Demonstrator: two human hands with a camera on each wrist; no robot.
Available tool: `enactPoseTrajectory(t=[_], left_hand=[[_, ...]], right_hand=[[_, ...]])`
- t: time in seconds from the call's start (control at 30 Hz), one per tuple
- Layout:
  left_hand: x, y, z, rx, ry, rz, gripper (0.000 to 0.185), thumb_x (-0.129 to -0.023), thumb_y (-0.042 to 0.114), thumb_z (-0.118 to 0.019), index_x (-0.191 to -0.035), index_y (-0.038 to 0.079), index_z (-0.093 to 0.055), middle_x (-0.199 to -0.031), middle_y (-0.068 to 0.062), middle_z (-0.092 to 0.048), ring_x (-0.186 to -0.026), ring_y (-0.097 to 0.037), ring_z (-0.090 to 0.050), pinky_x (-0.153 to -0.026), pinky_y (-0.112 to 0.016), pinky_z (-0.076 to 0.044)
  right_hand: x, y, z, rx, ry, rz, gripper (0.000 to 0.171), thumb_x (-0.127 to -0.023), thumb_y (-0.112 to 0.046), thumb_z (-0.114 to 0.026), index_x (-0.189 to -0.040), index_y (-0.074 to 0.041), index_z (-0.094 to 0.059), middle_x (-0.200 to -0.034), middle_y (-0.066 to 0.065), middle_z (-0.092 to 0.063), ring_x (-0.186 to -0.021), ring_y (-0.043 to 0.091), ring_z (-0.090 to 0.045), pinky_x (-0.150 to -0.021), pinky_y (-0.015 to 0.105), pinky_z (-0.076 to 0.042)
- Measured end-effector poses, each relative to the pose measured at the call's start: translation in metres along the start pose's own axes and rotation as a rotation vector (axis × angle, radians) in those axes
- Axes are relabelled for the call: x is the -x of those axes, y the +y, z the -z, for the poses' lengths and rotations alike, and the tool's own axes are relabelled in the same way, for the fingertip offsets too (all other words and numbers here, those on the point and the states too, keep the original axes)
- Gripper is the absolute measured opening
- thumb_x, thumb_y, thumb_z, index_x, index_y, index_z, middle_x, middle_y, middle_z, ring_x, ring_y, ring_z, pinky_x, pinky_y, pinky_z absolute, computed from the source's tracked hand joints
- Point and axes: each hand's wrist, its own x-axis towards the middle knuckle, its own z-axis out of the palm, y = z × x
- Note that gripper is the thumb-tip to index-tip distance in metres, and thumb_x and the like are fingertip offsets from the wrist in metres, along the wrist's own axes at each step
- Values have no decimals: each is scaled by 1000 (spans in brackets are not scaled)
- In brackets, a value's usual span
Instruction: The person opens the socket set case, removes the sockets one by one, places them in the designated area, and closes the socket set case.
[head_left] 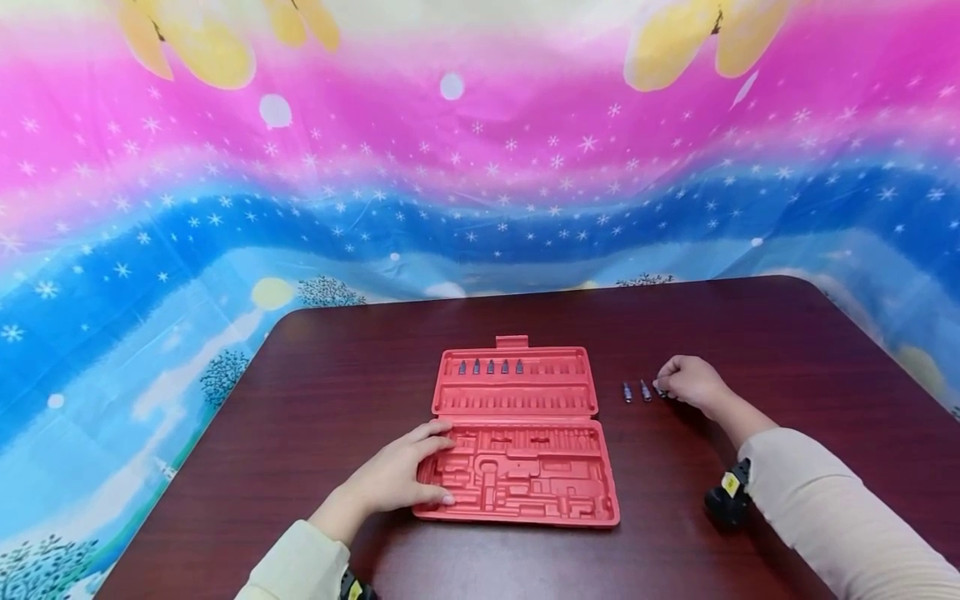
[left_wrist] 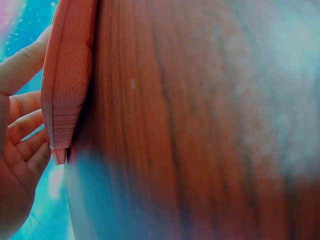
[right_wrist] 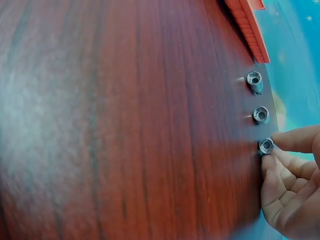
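From the head view, the left hand [head_left: 397,479] lies flat on the open red case [head_left: 525,433], seemingly steadying it. The left wrist view shows relaxed fingers [left_wrist: 22,125] against the case edge. In the right wrist view, the right hand [right_wrist: 292,187] pinches the nearest socket [right_wrist: 266,146]; two sockets [right_wrist: 257,97] stand just beyond on the desk [right_wrist: 125,125].

Bench [head_left: 337,400] dark reddish-brown, wood grain. Open tool case [head_left: 517,433] salmon red, moulded tray same red; five small bits [head_left: 490,367] in its top row grey metal. Loose sockets [head_left: 636,391] on the bench silver-grey. Backdrop cloth [head_left: 480,167] banded pink, blue and pale blue with white snowflakes, yellow shapes on top. Sleeves [head_left: 840,508] cream.
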Motion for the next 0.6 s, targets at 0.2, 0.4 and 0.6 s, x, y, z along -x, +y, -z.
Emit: enactPoseTrajectory(t=[0.2, 0.4, 0.6], left_hand=[[0, 0, 0, -6, 3, -7, 67, -65, 49, -68, -118, 11, -53, -131, 0, -36, -119, -20, -33, -92, -38, -34], [0, -1, 0, -8, -3, -1, 67, -65, 49, -68, -118, 11, -52, -132, 0, -35, -119, -19, -33, -92, -37, -33], [0, -2, -1, -6, -2, -4, 67, -65, 50, -67, -118, 11, -52, -132, 1, -35, -119, -19, -33, -92, -37, -34]], right_hand=[[1, -1, 0, -4, 10, -2, 15, -83, -6, -51, -87, 7, -49, -80, 12, -52, -67, 20, -47, -57, 30, -42], [2, -1, 1, -6, 16, 2, 13, -83, -6, -49, -86, 6, -48, -81, 12, -52, -67, 21, -48, -58, 30, -42], [3, 0, 0, -7, 12, -4, 16, -83, -6, -46, -89, 8, -50, -92, 19, -55, -73, 22, -50, -62, 31, -43]])
